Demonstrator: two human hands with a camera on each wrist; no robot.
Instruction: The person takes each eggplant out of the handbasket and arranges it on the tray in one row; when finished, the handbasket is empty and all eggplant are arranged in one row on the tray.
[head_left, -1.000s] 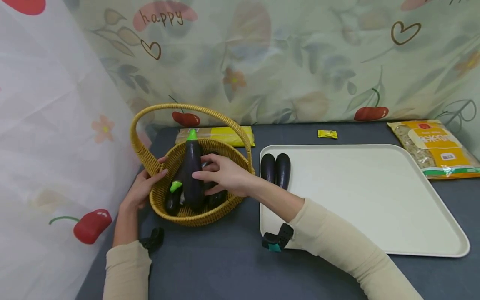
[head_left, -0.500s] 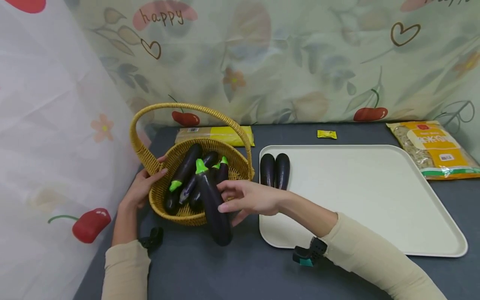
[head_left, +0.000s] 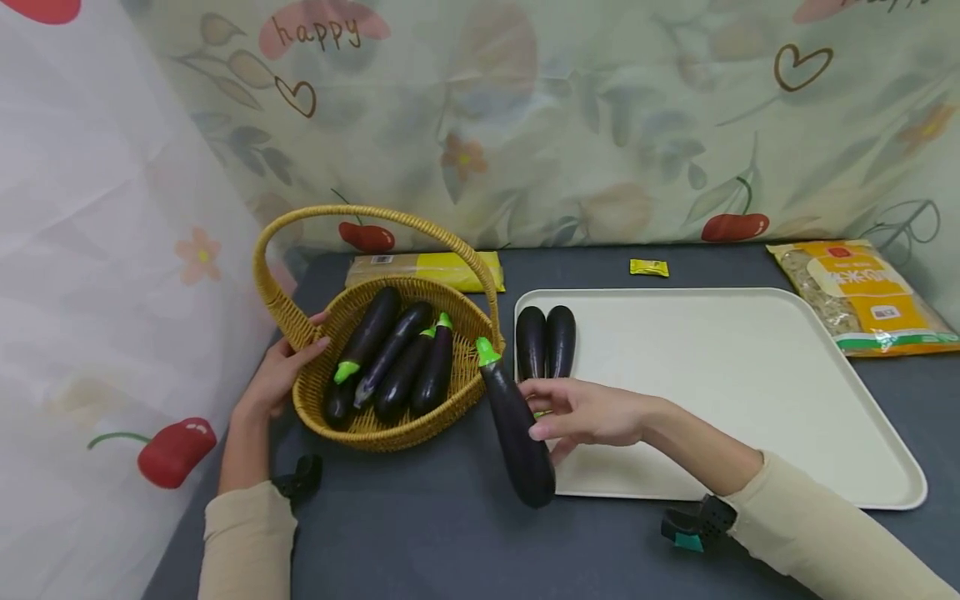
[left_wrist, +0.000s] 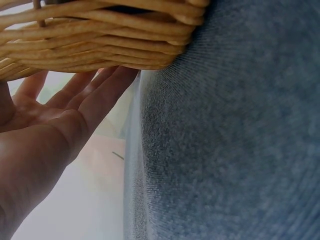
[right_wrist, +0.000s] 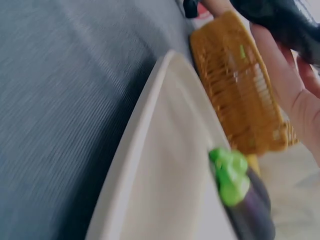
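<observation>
My right hand (head_left: 592, 412) holds a dark purple eggplant (head_left: 517, 433) with a green cap between thumb and fingers. It is tilted, over the gap between basket and tray, its lower end toward me. At left, my left hand (head_left: 279, 371) grips the wicker basket (head_left: 390, 437) where its handle meets the rim; in the left wrist view its fingers (left_wrist: 102, 95) lie against the wicker. Several eggplants (head_left: 397, 375) lie side by side in the basket. Two more eggplants (head_left: 561, 337) lie at the left end of the white tray (head_left: 720, 400), partly hidden by my right hand.
Behind the basket lies a yellow-and-clear packet (head_left: 427, 268). A small yellow sachet (head_left: 648, 267) is beyond the tray, and an orange bag of grain or flakes (head_left: 862, 296) sits at its right. Patterned cloth (head_left: 525, 125) closes off the back and left.
My right hand has lifted the eggplant out of the basket and carried it right and toward me, to the tray's left edge. The left hand stays on the basket.
</observation>
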